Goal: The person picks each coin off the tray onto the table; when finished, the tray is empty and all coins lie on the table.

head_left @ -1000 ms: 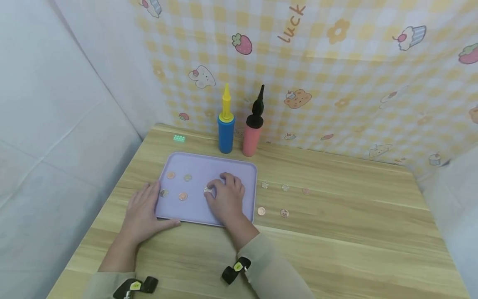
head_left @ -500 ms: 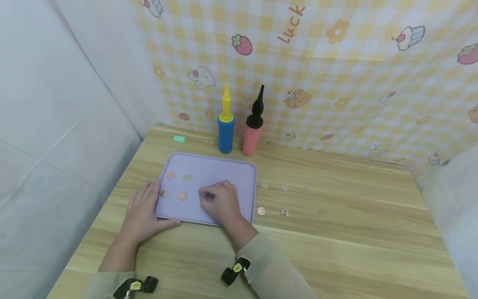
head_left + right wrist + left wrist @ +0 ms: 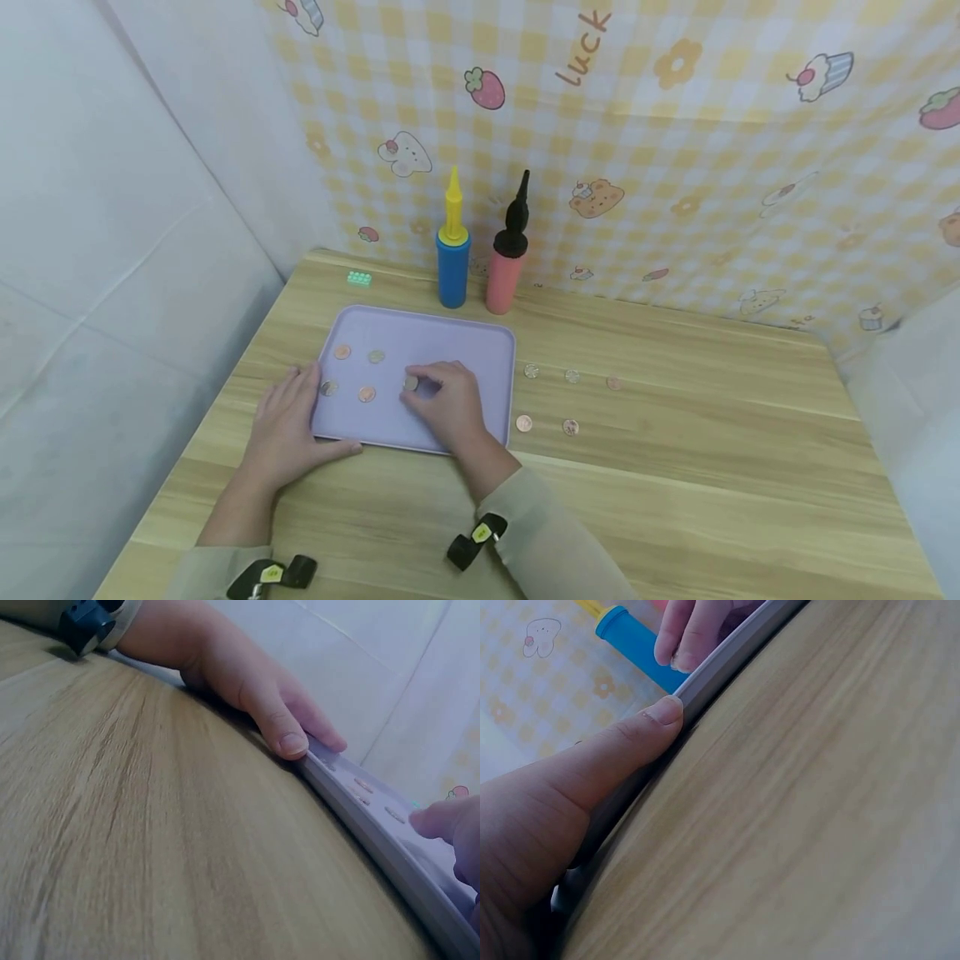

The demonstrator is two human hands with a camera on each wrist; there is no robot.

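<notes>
In the head view, a lavender tray (image 3: 465,335) lies on the wooden table. My right hand (image 3: 450,404) is over its middle and pinches a silvery coin (image 3: 410,382) between thumb and fingertips. The coin is tilted, its face partly visible. To its left several coins lie flat in the tray, among them a copper coin (image 3: 366,394) and a silvery coin (image 3: 376,357). My left hand (image 3: 281,429) rests at the tray's left front corner, fingers straight along the left side, thumb stretched along the front edge. The left wrist view shows that thumb (image 3: 664,711) touching the rim.
Right of the tray, several coins lie spread on the table, including a copper coin (image 3: 523,423) and a silvery coin (image 3: 572,377). Behind it stand a blue-and-yellow hand pump (image 3: 452,271) and a pink-and-black one (image 3: 504,279). A mint toy brick (image 3: 359,278) lies at the back left.
The right hand has shifted slightly left over the tray. Its coin, hidden half a second ago, shows again between thumb and fingers. The left hand and the tray have stayed put.
</notes>
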